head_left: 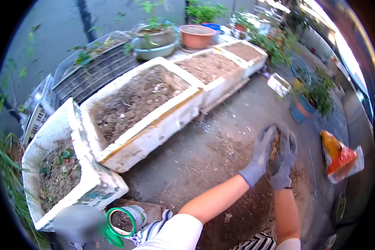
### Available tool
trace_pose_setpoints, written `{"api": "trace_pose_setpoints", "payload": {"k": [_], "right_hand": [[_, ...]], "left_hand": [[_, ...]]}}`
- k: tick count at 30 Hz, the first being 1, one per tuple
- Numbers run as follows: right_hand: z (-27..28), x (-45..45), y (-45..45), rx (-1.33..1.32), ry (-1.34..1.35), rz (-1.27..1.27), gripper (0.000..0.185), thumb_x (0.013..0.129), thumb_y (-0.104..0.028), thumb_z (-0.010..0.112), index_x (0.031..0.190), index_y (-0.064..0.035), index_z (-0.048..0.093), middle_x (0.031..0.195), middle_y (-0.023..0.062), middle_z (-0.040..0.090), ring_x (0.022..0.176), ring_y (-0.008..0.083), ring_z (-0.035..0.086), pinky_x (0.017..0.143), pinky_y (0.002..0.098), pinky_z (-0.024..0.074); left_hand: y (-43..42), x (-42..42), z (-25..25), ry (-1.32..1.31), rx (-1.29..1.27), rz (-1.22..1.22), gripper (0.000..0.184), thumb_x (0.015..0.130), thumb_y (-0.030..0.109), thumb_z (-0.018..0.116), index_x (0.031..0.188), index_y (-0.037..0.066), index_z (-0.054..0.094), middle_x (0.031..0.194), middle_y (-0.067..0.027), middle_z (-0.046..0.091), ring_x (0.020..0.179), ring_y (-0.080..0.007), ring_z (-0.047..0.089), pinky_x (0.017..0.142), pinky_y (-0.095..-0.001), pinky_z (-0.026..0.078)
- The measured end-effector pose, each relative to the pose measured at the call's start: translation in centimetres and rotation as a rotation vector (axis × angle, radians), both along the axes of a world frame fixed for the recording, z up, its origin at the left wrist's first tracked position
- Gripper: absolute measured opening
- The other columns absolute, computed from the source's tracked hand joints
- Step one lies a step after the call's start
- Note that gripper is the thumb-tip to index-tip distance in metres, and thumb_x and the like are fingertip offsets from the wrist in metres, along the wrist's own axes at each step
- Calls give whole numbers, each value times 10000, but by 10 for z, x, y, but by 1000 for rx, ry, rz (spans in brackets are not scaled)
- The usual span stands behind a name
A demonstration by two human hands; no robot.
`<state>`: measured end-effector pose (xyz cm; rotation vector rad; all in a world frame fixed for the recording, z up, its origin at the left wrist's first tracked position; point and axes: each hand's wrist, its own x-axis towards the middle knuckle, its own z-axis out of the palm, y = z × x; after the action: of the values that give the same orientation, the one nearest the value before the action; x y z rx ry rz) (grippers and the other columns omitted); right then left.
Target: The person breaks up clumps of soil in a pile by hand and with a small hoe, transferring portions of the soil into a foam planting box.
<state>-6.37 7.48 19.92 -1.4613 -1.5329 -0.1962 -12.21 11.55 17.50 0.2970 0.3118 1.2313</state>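
Observation:
Both hands wear grey gloves and are cupped together over the soil-strewn ground right of centre. My left hand (262, 152) and my right hand (284, 156) face each other with a clump of brown soil (275, 146) pressed between them. Loose soil (233, 158) is spread on the concrete beneath and to the left of the hands. The undersides of the fingers are partly hidden.
White foam boxes of soil (154, 125) run from lower left to top centre. A green-rimmed can (121, 221) stands at bottom left. On the right are a blue pot (302, 109) with a plant, a small white box (279, 85) and an orange-red bag (338, 157).

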Motion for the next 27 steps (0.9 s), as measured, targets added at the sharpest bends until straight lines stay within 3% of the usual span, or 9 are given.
{"api": "trace_pose_setpoints", "payload": {"k": [4, 5, 8, 10, 13, 16, 21, 23, 27], "right_hand": [[69, -112, 92, 276, -208, 184, 303, 967, -112, 469, 1227, -70, 619, 1175, 102, 615, 1096, 223, 584, 940, 336, 465], [81, -145, 109, 163, 217, 454, 284, 969, -123, 474, 1191, -66, 641, 1145, 102, 631, 1077, 216, 592, 937, 325, 466], [77, -239, 172, 210, 393, 603, 252, 976, -186, 514, 1107, -42, 674, 1076, 63, 665, 969, 159, 603, 886, 294, 466], [71, -296, 198, -119, 1083, 855, 247, 944, -243, 600, 1058, -40, 683, 984, 15, 668, 936, 113, 584, 847, 271, 458], [54, -365, 210, -288, 1347, 764, 274, 925, -322, 642, 1040, -74, 656, 910, -3, 639, 832, 97, 549, 752, 258, 442], [19, -407, 204, -362, 1306, 787, 275, 951, -340, 590, 1073, -99, 641, 884, -1, 624, 785, 104, 548, 668, 273, 453], [-21, -426, 192, -1189, 1348, 989, 301, 996, -329, 409, 1054, -109, 606, 831, 40, 591, 724, 155, 573, 612, 301, 503], [-21, -432, 182, -1128, 1285, 934, 276, 989, -299, 386, 1084, -123, 576, 897, 66, 591, 768, 171, 586, 662, 308, 524], [2, -442, 197, -1340, 1125, 698, 271, 978, -395, 464, 1180, -226, 530, 1104, 13, 581, 949, 173, 581, 808, 415, 494]], "left_hand": [[84, -118, 65, -32, 279, 237, 297, 949, 211, 602, 1203, 58, 593, 1117, -31, 611, 1011, -123, 577, 899, -266, 472], [92, -156, 86, 24, 280, 339, 298, 946, 209, 603, 1204, 60, 588, 1121, -39, 612, 1012, -127, 580, 891, -276, 483], [138, -253, 94, 200, 273, 446, 286, 906, 303, 615, 1128, 121, 613, 992, -4, 608, 913, -140, 567, 798, -299, 482], [160, -310, 91, 256, 176, 447, 224, 908, 282, 608, 1057, 117, 625, 952, -15, 608, 866, -135, 567, 763, -312, 486], [172, -378, 68, 578, 207, 558, 240, 922, 258, 594, 1101, 99, 610, 974, -44, 618, 840, -146, 585, 740, -302, 499], [155, -424, 57, 888, 98, 524, 332, 927, 305, 598, 1134, 45, 579, 977, -58, 611, 864, -150, 573, 780, -293, 486], [125, -482, 33, 1062, -114, 320, 432, 913, 376, 617, 1170, 31, 582, 991, -74, 607, 884, -157, 565, 730, -299, 492], [118, -499, 29, 1192, -145, 2, 457, 924, 383, 602, 1209, 26, 578, 994, -84, 603, 929, -171, 560, 734, -314, 492], [146, -512, 17, 1212, -75, 101, 438, 931, 346, 611, 1241, 38, 580, 1014, -96, 633, 875, -163, 585, 715, -291, 491]]}}
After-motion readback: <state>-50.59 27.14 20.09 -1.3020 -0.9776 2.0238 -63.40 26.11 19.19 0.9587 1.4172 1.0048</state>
